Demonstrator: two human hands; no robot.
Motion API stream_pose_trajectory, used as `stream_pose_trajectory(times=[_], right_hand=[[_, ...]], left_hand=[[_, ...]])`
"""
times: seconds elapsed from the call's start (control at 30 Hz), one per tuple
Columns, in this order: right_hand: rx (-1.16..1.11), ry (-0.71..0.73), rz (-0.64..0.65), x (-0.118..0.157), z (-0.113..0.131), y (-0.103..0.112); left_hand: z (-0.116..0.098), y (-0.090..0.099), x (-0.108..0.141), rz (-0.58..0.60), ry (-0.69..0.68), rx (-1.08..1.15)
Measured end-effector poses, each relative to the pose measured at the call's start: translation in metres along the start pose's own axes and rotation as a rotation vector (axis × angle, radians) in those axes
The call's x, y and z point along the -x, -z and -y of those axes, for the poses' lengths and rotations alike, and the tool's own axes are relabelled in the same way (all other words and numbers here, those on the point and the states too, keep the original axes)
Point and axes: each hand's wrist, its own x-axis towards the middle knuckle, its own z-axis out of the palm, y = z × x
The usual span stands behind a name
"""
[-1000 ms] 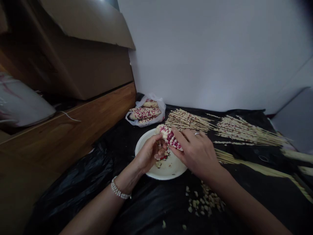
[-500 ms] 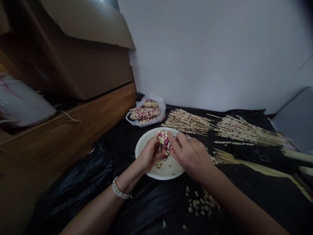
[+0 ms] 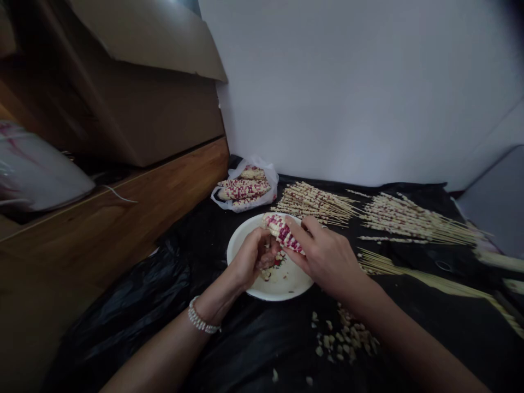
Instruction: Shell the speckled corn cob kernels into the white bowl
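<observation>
An ear of corn with cream and purple kernels is held tilted over a white bowl. My right hand is closed around its right part, thumb and fingers along the cob. At the cob's left end, my left hand is curled with the thumb against it; its other fingertips are partly hidden beneath. Loose kernels lie in the bowl under my hands.
Behind the bowl, a plastic bag holds several corn ears. Kernel-threaded skewers lie beyond, with more skewers and bare sticks rightward. Scattered kernels dot the black plastic sheet. A cardboard box stands left.
My right hand has shifted slightly right along the cob, its fingers lifted and bent, so more of the purple kernels show. My left hand stays nearly in place.
</observation>
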Motion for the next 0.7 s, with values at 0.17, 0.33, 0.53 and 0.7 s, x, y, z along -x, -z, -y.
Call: stream_pose_trajectory(times=[0.17, 0.33, 0.53, 0.7], right_hand=[[-0.031, 0.007, -0.037, 0.001, -0.002, 0.001], [-0.055, -0.005, -0.047, 0.001, 0.002, 0.001], [-0.042, -0.001, 0.008, 0.002, 0.01, 0.001], [-0.192, -0.087, 0.025, 0.001, 0.009, 0.003]], left_hand=[[0.001, -0.002, -0.001, -0.004, -0.019, -0.048], [0.003, -0.002, -0.002, -0.041, -0.1, -0.114], [0.001, -0.003, 0.001, -0.043, -0.029, -0.014], [0.001, -0.009, 0.004, -0.171, -0.085, 0.089]])
